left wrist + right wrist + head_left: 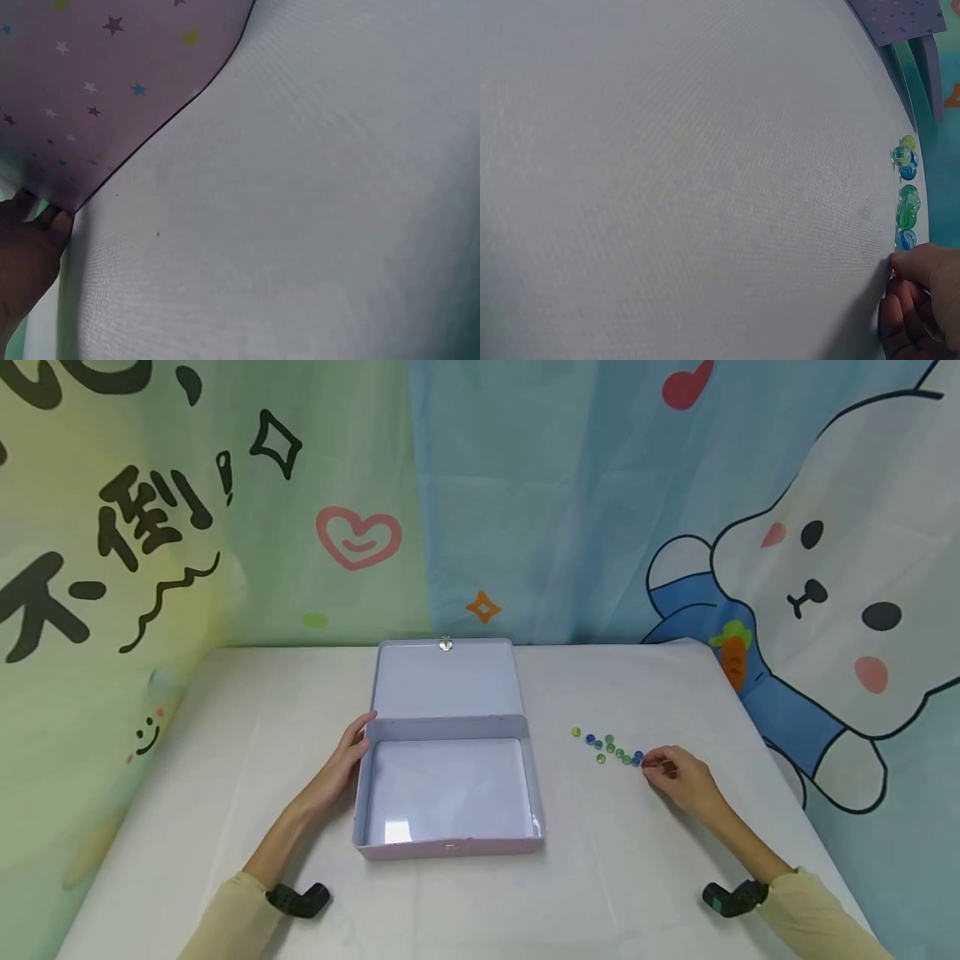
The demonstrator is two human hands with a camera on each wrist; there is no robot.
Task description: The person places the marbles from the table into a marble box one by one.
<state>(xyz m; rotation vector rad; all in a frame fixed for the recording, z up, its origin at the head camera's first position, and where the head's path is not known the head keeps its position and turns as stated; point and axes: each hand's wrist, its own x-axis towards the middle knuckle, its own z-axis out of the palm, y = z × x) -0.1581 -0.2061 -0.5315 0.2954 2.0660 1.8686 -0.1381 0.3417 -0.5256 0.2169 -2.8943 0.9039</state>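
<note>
A shallow lilac box (450,847) stands on the table with its hinged lid (447,681) tipped back. My left hand (347,760) rests against the box's back left corner, fingers fairly straight. In the left wrist view, that hand (30,251) touches the star-patterned outer wall (112,90). To the right of the box lie several glass marbles (610,748), green, blue and yellow, in a loose slanting row. At the row's near end my right hand (678,781) has its thumb and finger pinched together. In the right wrist view, a small reddish marble, mostly hidden, shows between the fingertips (919,262).
A white cloth (585,877) covers the table. Behind it hangs a printed curtain (510,502) with a cartoon rabbit. The box has a metal clasp (446,644) on the lid's far edge. Each wrist wears a black camera mount (300,900).
</note>
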